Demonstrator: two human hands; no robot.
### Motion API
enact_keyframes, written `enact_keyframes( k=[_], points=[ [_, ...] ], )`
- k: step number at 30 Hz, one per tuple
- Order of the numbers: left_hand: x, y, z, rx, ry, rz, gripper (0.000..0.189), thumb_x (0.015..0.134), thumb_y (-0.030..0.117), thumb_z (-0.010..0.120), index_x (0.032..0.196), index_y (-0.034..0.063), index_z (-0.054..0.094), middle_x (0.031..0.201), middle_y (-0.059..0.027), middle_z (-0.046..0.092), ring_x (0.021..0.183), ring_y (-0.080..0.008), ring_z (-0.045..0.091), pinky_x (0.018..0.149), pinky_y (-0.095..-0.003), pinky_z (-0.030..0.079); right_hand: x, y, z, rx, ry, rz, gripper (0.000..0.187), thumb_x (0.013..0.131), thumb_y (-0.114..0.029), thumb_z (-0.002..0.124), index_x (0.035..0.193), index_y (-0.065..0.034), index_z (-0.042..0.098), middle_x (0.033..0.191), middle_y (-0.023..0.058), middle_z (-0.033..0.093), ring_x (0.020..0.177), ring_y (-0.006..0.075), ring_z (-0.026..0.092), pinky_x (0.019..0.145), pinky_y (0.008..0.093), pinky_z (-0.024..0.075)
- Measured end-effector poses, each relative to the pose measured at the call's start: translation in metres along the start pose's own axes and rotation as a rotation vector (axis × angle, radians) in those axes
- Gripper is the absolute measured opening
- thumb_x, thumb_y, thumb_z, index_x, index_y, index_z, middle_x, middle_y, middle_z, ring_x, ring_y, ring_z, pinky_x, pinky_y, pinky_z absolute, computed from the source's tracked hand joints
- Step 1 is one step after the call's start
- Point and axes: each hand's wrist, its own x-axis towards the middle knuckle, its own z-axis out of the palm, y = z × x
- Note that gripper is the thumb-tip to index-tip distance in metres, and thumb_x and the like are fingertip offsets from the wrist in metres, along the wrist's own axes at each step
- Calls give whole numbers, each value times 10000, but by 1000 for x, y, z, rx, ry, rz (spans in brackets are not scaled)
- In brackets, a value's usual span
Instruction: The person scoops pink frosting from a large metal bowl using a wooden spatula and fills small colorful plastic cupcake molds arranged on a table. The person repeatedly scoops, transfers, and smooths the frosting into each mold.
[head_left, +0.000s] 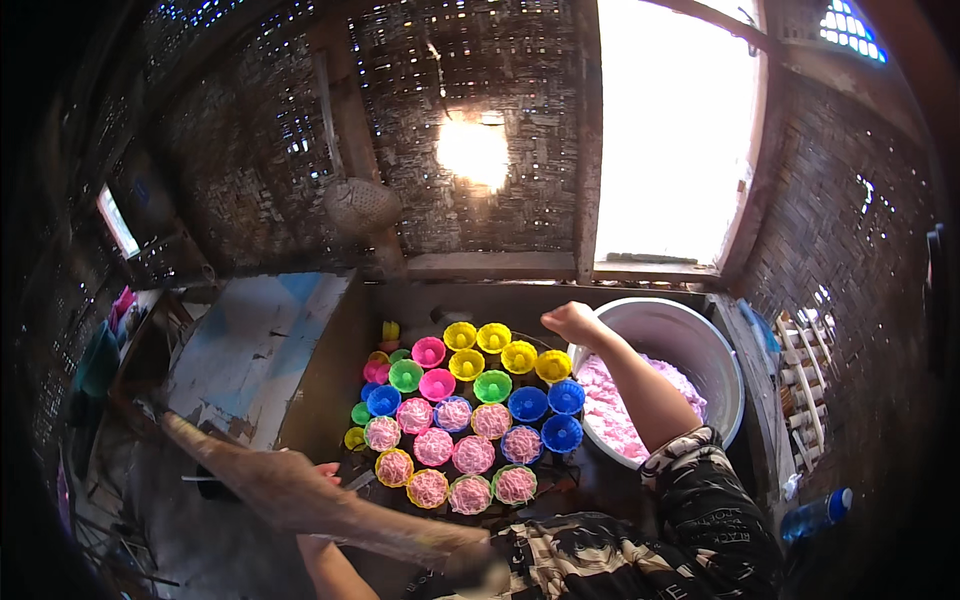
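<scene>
My right hand (571, 322) is above the back-right yellow moulds, beside the rim of a large basin (727, 345) holding pink, crumbly dough (607, 405); its curled fingertips are hard to make out. Mostly hidden behind a long, rough wooden bar (292, 487), my left hand (328, 471) shows only some fingers; whether it grips the bar is unclear. Between my hands stand rows of fluted plastic moulds. Nearer ones hold nests of pink strands (473, 454); farther ones, such as a yellow mould (553, 365), a green mould (492, 385) and a blue mould (561, 433), are unfilled.
A worn board with peeling blue and white paint (247, 337) lies at the left. More moulds sit close together left of the rows. A woven wall and a bright opening (675, 135) rise behind. At the right are a wooden edge and a blue plastic bottle (816, 514).
</scene>
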Motion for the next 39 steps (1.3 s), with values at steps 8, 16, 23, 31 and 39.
enact_keyframes(
  k=[8, 16, 23, 31, 39],
  points=[
    [-7, 56, -27, -201, 482, -708, 339, 805, 157, 627, 1089, -14, 554, 935, -145, 594, 721, -234, 648, 622, -358, 573, 21, 36, 35, 158, -255, 100, 229, 766, -265, 686, 889, -76, 726, 719, 62, 674, 641, 150, 623, 629, 296, 514],
    [4, 75, -45, -793, -37, -825, 343, 911, 143, 477, 1220, -7, 468, 949, -156, 622, 922, -307, 643, 807, -421, 548, -27, 71, 39, 494, -179, 301, 272, 834, -202, 612, 988, 15, 666, 842, 97, 651, 712, 156, 604, 630, 298, 498],
    [34, 41, -59, -1067, -290, -1307, 312, 913, 111, 474, 1208, 11, 488, 962, -106, 620, 1019, -263, 596, 1005, -404, 409, -97, 71, 48, 675, -135, 416, 230, 885, -203, 533, 925, 15, 595, 731, 65, 582, 530, 133, 537, 463, 272, 445],
    [37, 49, -33, -918, -537, -980, 329, 923, 97, 462, 1242, 14, 467, 938, -60, 626, 1015, -152, 582, 1083, -327, 322, -192, 7, 78, 1180, -74, 713, 164, 935, -182, 467, 980, -24, 456, 864, 118, 530, 659, 205, 573, 604, 353, 549],
    [26, 64, 1, -519, 16, -1030, 259, 932, 283, 433, 934, 28, 479, 733, -49, 501, 701, -151, 524, 766, -293, 458, -230, -56, 53, 1156, -533, 768, 180, 946, -184, 484, 980, -8, 502, 911, 108, 583, 838, 228, 627, 761, 327, 530]
  ],
)
